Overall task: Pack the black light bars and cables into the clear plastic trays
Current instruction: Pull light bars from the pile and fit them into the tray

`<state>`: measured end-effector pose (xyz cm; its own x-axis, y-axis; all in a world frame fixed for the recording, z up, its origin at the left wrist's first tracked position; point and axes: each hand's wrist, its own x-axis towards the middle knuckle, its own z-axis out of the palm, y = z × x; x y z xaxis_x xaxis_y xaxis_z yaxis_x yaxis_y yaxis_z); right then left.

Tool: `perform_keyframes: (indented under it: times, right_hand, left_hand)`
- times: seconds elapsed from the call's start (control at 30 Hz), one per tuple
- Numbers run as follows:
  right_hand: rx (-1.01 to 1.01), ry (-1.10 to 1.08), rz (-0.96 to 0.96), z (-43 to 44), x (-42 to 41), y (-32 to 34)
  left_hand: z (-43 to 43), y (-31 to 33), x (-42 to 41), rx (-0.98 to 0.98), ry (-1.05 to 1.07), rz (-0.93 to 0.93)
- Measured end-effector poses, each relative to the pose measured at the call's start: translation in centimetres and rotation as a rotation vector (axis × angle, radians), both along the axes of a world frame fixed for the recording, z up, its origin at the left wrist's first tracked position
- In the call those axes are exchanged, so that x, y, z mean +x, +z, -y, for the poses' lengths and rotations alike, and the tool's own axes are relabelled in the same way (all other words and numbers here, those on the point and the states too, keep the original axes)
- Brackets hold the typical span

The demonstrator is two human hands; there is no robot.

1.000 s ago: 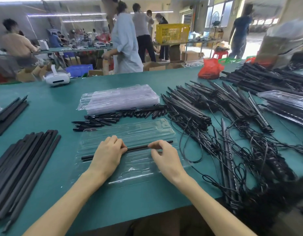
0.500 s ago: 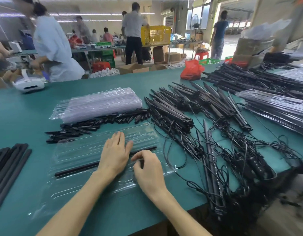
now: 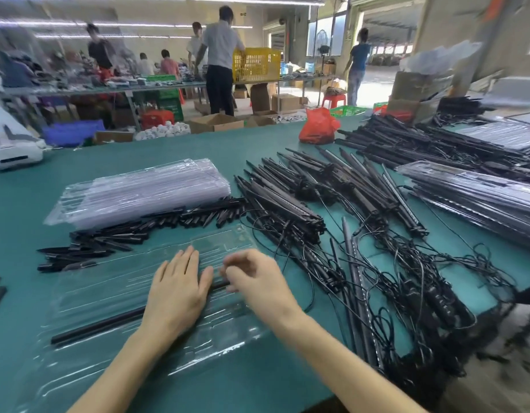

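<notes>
Clear plastic tray [image 3: 108, 293] lies on green worktop [image 3: 19, 204], near its front edge. One black light bar [image 3: 99, 323] sits lengthwise in tray. Left hand [image 3: 177, 293] flat on bar, fingers straight, grip apart, pressing down. Right hand [image 3: 254, 278] blurred at bar's right end, fingers curled; cannot tell whether grip pinches bar. Tangle of bars and cables [image 3: 347, 263] just right of tray. Stack of empty trays [image 3: 144, 192] behind, short black pieces [image 3: 108, 239] between.

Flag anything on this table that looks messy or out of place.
The cables right of the clear tray lie in a loose tangle, looped over light bars and seemingly spilling past the table edge. Behind the tray, small black pieces are strewn unevenly.
</notes>
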<state>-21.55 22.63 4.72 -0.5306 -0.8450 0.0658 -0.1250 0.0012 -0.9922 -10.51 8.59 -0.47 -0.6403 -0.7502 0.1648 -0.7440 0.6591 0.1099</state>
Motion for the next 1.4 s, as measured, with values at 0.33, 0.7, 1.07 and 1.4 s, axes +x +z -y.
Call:
perform_keyframes:
  times: [0.33,0.7,1.07,1.4]
  right_hand:
    - [0.1,-0.439,-0.577,7.7,-16.6,4.8]
    - [0.668,-0.251,-0.865,13.6,-26.0,2.7]
    - [0.362,-0.472,-0.832,13.2,-23.7,3.0]
    - [0.145,-0.535,-0.439,8.8,-21.5,6.8]
  left_hand:
    - [-0.2,0.0,0.0,0.026,0.0,-0.05]
    - [0.1,0.0,-0.1,0.034,0.014,-0.05]
    - [-0.2,-0.4,0.0,0.035,0.002,-0.079]
    - [-0.5,-0.2,0.2,0.044,-0.009,-0.097]
